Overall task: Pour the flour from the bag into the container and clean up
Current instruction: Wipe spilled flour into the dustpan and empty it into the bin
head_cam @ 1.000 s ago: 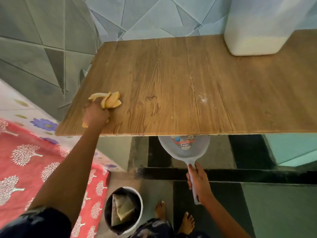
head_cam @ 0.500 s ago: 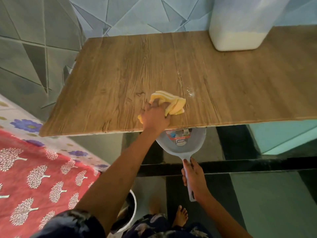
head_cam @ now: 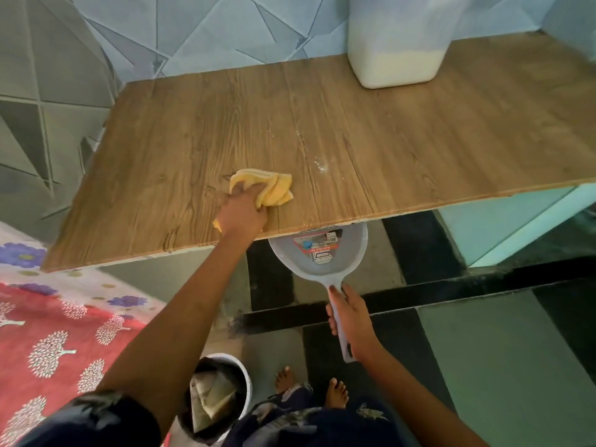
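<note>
2 containers: tub [head_cam: 396,43] holds some flour [head_cam: 400,67], bin [head_cam: 241,372] folded paper [head_cam: 209,398].

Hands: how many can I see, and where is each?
2. The left hand grips the yellow cloth on the wooden table; the right hand holds the grey dustpan by its handle, under the table's front edge.

home | tiled wall [head_cam: 193,30] | patterned bedsheet [head_cam: 48,333] | bare feet [head_cam: 335,391]

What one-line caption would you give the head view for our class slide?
Left hand grips a cloth on the table near spilled flour; right hand holds a dustpan below the edge.
</note>
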`<state>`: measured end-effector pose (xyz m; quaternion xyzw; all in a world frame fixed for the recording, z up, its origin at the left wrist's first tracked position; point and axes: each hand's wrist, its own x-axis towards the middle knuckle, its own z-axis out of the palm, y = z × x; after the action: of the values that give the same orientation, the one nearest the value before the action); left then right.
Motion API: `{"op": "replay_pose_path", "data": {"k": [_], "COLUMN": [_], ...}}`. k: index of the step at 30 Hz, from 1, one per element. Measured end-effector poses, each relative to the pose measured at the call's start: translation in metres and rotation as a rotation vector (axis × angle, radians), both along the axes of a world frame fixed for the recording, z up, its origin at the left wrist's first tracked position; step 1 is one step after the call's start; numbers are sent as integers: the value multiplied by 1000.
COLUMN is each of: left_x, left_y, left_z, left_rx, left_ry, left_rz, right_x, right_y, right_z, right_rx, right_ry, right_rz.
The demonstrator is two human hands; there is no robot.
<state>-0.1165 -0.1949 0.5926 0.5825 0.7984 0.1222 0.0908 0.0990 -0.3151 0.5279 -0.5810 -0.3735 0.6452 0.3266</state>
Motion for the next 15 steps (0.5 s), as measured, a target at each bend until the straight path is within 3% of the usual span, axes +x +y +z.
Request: {"op": "replay_pose_path", "data": {"k": [5, 9, 11, 15], "left_x": [85, 109, 92, 6], "left_y": [-25, -30, -19, 26], "left_z": [-6, -8, 3, 18], "left_rx": [8, 160, 293, 369], "left_ry": [87, -148, -269, -206], "left_rz": [-261, -407, -328, 7], "right_x": [8, 13, 15, 13], "right_y": [-2, 1, 3, 7], "right_z": [2, 1, 0, -7], "right_rx": [-22, -6, -2, -28], "right_ry": [2, -5, -5, -29], "right_rz": [-15, -27, -31, -30]}}
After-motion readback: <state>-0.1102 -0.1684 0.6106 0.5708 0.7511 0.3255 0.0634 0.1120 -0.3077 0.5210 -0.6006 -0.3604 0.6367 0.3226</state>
